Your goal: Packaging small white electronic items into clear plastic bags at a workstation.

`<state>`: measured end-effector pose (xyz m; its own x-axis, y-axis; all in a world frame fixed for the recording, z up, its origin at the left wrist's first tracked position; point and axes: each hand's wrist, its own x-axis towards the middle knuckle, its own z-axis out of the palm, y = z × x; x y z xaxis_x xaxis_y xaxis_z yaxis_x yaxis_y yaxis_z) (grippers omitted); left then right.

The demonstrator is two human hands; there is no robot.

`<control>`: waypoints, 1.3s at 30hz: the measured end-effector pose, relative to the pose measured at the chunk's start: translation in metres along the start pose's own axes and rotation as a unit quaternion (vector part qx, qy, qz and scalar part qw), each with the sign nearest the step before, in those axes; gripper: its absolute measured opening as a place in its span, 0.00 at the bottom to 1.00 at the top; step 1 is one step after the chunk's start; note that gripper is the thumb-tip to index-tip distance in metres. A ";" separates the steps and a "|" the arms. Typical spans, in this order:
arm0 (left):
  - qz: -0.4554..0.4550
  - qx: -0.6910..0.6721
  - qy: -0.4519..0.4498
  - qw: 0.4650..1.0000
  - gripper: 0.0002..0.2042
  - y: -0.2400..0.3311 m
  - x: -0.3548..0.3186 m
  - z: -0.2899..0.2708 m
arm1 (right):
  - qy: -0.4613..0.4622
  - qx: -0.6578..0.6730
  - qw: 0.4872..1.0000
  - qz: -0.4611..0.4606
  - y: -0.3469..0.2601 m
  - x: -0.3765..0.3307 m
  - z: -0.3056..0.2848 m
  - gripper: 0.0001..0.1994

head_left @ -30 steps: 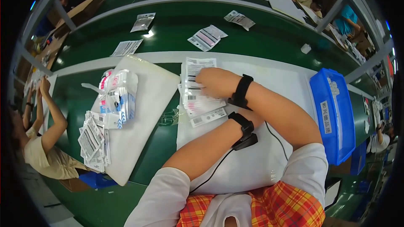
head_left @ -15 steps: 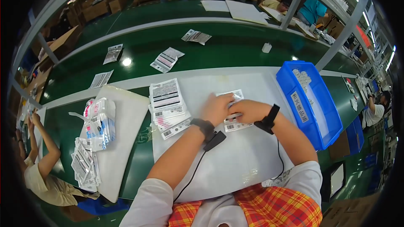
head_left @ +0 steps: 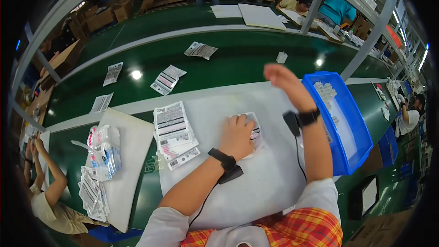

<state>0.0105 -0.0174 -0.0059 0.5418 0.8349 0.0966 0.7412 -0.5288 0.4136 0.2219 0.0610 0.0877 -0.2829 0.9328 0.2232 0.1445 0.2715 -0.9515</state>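
Left hand (head_left: pixel 238 133) pressing packet (head_left: pixel 254 130); label stack (head_left: pixel 173 133) beside; blue bin (head_left: pixel 343 123) right.

Before us lies a white sheet (head_left: pixel 274 192); on it, at centre, our left hand (head_left: pixel 236 136) rests on a small packet (head_left: pixel 254 130); left of that hand lies a stack of labels (head_left: pixel 173 132); our right hand (head_left: pixel 283 78) is raised above the sheet's far right part; right of the sheet stands a bin (head_left: pixel 361 128); further left, a board (head_left: pixel 130 164) bears packets (head_left: pixel 104 148); behind all this runs a belt (head_left: pixel 238 61) with scattered labels (head_left: pixel 168 79).
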 end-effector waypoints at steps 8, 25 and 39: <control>0.060 -0.031 0.080 0.994 0.26 0.012 -0.013 -0.006 | 0.419 -0.330 0.837 0.124 0.164 0.168 -0.107 0.48; 0.036 -0.073 0.002 0.997 0.25 0.000 0.005 0.004 | 0.118 0.513 0.847 0.079 0.055 0.034 -0.010 0.14; 0.103 -0.096 -0.042 0.989 0.25 0.004 0.009 -0.009 | 0.154 0.022 0.983 0.095 0.002 -0.122 0.058 0.24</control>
<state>0.0148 -0.0107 0.0051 0.7107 0.6925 0.1239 0.5270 -0.6407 0.5583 0.2015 -0.0658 0.0462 0.0457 0.9950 0.0885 0.1242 0.0822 -0.9888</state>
